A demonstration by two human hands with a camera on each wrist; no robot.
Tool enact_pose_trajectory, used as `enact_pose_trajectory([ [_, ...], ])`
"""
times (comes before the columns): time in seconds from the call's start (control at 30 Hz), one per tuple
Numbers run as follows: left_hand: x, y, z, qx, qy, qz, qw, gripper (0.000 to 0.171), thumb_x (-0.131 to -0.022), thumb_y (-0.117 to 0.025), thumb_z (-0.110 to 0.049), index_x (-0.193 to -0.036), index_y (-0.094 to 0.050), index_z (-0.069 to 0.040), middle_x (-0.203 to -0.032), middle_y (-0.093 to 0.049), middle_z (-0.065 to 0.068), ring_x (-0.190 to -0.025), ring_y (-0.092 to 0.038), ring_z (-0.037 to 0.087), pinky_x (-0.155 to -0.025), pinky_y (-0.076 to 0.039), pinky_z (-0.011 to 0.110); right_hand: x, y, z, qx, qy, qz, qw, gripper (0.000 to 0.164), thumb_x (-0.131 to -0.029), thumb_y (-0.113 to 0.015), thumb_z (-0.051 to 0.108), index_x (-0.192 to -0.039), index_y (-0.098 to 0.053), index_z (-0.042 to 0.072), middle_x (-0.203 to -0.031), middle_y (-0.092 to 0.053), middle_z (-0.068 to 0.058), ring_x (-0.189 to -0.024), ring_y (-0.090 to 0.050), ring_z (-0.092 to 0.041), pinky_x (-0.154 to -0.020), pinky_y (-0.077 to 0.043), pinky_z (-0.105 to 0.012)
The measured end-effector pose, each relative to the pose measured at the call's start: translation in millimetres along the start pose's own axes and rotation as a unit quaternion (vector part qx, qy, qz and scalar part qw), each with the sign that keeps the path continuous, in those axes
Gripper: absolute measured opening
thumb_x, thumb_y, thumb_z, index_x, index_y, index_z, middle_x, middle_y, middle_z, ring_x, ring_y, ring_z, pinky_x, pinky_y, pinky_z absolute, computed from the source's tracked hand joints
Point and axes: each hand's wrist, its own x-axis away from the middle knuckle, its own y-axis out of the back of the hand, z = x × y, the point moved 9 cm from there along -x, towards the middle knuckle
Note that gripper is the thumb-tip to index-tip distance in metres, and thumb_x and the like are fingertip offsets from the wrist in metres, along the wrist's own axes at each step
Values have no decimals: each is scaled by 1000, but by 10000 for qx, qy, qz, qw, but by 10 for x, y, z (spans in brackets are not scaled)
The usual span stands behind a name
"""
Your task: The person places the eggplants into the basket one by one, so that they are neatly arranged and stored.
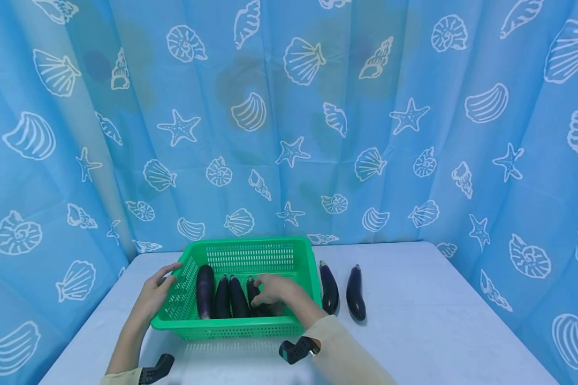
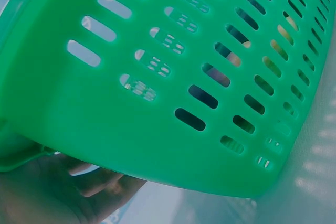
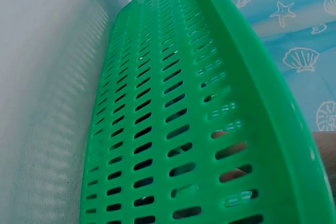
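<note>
A green plastic basket (image 1: 236, 323) with slotted walls stands on the white table. Several dark purple eggplants lie side by side inside it, with a thick eggplant (image 1: 205, 291) at the left end. My right hand (image 1: 274, 291) reaches over the front rim and grips the rightmost eggplant (image 1: 251, 286) in the basket, partly covering it. At the left end, my left hand (image 1: 153, 294) holds the basket by its rim; its fingers also show below the green wall (image 2: 100, 187) in the left wrist view. The right wrist view mostly shows the slotted outer wall (image 3: 157, 108).
Two more eggplants lie on the table (image 1: 443, 310) just right of the basket: one eggplant (image 1: 329, 289) close to its right wall, the other eggplant (image 1: 355, 294) a little farther out. A blue curtain (image 1: 289, 176) with white shell prints hangs behind and along both sides.
</note>
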Motion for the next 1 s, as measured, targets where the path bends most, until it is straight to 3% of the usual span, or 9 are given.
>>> enact_pose_trajectory([
  [0.2,-3,-7,15,0,49,-7,10000,49,-104,-31,-25,-151,-37,-15,-151,-39,28,-139,-36,49,-111,-27,68,7,-13,-50,-324,-55,108,9994,50,-89,-72,25,-135,-56,13,-127,-60,-11,-81,-66,-25,-67,-60,-43],
  [0.43,-3,-3,11,14,83,-10,10000,49,-104,-32,-25,-151,-37,-15,-151,-39,28,-139,-36,49,-111,-27,68,56,17,-39,100,71,71,9999,49,-88,-72,30,-132,-59,15,-119,-64,-8,-78,-61,-19,-63,-57,-38],
  [1.0,-8,-14,16,27,129,11,9999,49,-103,-32,-24,-151,-36,-15,-151,-38,29,-139,-35,49,-111,-27,68,191,42,-35,11,231,114,9997,46,-89,-71,31,-131,-60,16,-123,-62,-8,-78,-63,-20,-66,-59,-39],
])
